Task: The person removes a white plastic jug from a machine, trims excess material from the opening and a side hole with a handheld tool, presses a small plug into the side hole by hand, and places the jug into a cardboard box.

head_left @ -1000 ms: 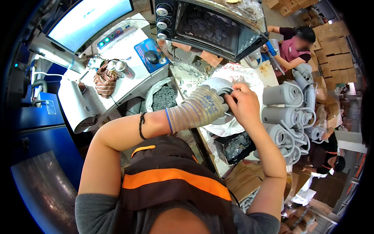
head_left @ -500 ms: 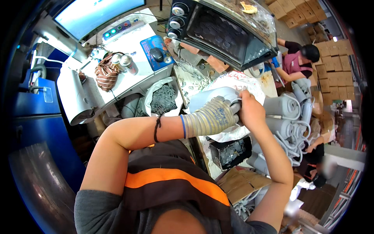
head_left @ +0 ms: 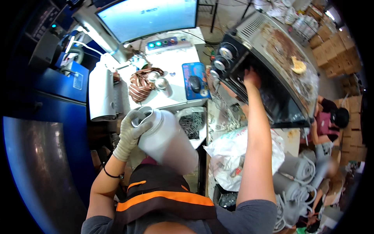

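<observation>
My left hand (head_left: 132,130), in a pale knitted glove, is closed on the rim of a grey plastic jug (head_left: 169,142). The jug hangs tilted in front of my apron, its open mouth toward the upper left. My bare right hand (head_left: 252,78) reaches into the opening of a toaster oven (head_left: 269,84) at the upper right. Its fingers are dim and blurred, so what they hold, if anything, does not show. Inside the oven it is dark; earlier, many small dark pieces showed there.
A white plastic bag (head_left: 230,160) lies below my right forearm. Several grey jugs with hoses (head_left: 296,171) are stacked at right. A sack of grey parts (head_left: 193,124) stands beside the white desk (head_left: 177,58), which carries a monitor (head_left: 152,19) and mouse (head_left: 194,84). A co-worker (head_left: 325,121) is at far right.
The hands have separated. My left hand has carried the grey jug left and tilted it, while my right hand has left it and moved up into the oven. The view has shifted.
</observation>
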Demonstrator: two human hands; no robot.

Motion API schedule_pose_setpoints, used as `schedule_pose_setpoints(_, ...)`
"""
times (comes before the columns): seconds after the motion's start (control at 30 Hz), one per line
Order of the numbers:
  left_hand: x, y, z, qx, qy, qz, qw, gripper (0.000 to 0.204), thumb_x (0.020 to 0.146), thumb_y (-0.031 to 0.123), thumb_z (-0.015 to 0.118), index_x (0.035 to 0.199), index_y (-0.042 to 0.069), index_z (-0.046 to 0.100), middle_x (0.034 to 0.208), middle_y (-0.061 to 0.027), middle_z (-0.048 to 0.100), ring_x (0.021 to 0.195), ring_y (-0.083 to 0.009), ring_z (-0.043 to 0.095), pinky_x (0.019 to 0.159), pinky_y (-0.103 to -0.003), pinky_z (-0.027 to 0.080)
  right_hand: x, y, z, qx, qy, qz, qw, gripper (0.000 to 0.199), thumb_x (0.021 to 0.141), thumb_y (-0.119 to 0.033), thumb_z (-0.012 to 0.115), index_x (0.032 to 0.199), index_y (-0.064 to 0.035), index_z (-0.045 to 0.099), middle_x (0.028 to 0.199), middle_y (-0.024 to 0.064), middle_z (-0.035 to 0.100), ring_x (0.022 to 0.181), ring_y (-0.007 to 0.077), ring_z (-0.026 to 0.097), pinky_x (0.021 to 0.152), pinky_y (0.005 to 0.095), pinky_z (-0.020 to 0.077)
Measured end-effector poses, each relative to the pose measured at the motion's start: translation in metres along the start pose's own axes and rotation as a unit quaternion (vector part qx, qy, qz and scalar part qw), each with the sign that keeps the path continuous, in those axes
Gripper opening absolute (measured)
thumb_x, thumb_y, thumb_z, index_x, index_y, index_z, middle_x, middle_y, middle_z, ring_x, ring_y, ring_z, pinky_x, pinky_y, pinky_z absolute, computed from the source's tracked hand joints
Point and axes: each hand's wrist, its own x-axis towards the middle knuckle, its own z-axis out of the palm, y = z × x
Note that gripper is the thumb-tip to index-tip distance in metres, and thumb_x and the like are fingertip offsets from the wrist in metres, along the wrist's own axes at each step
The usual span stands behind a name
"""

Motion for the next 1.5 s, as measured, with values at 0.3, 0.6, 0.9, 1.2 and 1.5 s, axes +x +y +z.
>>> schedule_pose_setpoints(0.3, 0.01, 0.035, -0.072, -0.064, 0.045, 0.026, 0.997, 0.054, 0.07, 0.032, 0.077, 0.109, 0.0, 0.057, 0.107, -0.0105, 0.059, 0.098, -0.0184, 0.058, 0.088, -0.031, 0.048, 0.019, 0.04, 0.013, -0.032, 0.169, -0.024, 0.985, 0.03, 0.093, -0.041, 0.047, 0.101, -0.0193, 0.065, 0.107, 0.0108, 0.064, 0.082, 0.0327, 0.065, 0.066, 0.0428, 0.0511)
schedule_pose_setpoints(0.6, 0.104, 0.005, -0.118, -0.039, -0.143, 0.063, 0.987, 0.034, 0.091, 0.018, 0.051, 0.119, -0.001, 0.053, 0.113, -0.0106, 0.06, 0.103, -0.0189, 0.057, 0.091, -0.031, 0.045, -0.18, -0.052, -0.136, 0.678, -0.259, 0.105, 0.68, 0.024, 0.093, -0.012, 0.051, 0.114, -0.0024, 0.045, 0.099, 0.0092, 0.062, 0.083, 0.0187, 0.065, 0.066, 0.0289, 0.0549)
schedule_pose_setpoints(0.9, 0.139, -0.052, -0.06, -0.205, -0.187, -0.149, 0.949, 0.048, 0.079, 0.039, 0.072, 0.109, 0.004, 0.06, 0.094, -0.0106, 0.066, 0.08, -0.0167, 0.066, 0.073, -0.027, 0.056, -0.403, -0.107, -0.207, 0.554, -0.549, 0.106, 0.617, 0.023, 0.089, -0.007, 0.059, 0.111, 0.0006, 0.058, 0.083, 0.0046, 0.063, 0.071, 0.0122, 0.064, 0.064, 0.024, 0.0531)
schedule_pose_setpoints(1.2, 0.105, -0.028, -0.052, -0.226, -0.166, -0.178, 0.943, 0.045, 0.071, 0.038, 0.08, 0.097, 0.005, 0.064, 0.082, -0.0114, 0.067, 0.063, -0.0177, 0.067, 0.055, -0.03, 0.059, -0.428, -0.114, -0.207, 0.522, -0.531, 0.099, 0.66, 0.013, 0.087, -0.007, 0.064, 0.095, -0.0002, 0.057, 0.074, 0.0041, 0.062, 0.065, 0.0103, 0.062, 0.06, 0.0227, 0.0511)
schedule_pose_setpoints(1.5, 0.083, -0.016, -0.05, -0.289, -0.2, -0.163, 0.922, 0.038, 0.073, 0.033, 0.079, 0.093, 0.006, 0.064, 0.081, -0.0099, 0.067, 0.062, -0.0161, 0.067, 0.056, -0.027, 0.059, -0.437, -0.12, -0.211, 0.496, -0.543, 0.201, 0.648, 0.013, 0.084, -0.004, 0.065, 0.084, -0.0048, 0.052, 0.071, 0.0034, 0.062, 0.062, 0.0119, 0.063, 0.056, 0.023, 0.0514)
